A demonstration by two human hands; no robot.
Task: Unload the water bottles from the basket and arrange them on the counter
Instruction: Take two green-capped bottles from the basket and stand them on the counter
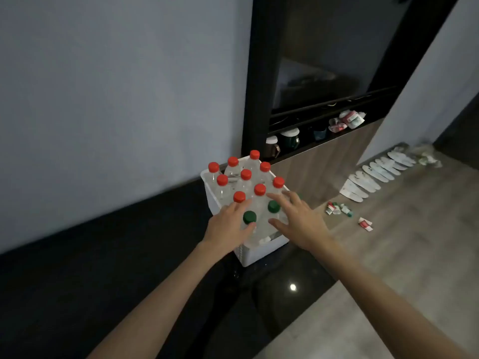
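Black glossy counter [116, 281], frame centre: white basket [255, 257]; left hand [228, 229] and right hand [298, 221] spread wide over bottles [246, 182]. Grey wall [116, 86] upper left.

Both forearms run off the bottom edge. The left hand [228, 226] covers the basket [259, 255] near rim; the right hand [298, 218] hides its right rim. Mugs [289, 139] beyond the basket blur in shadow.
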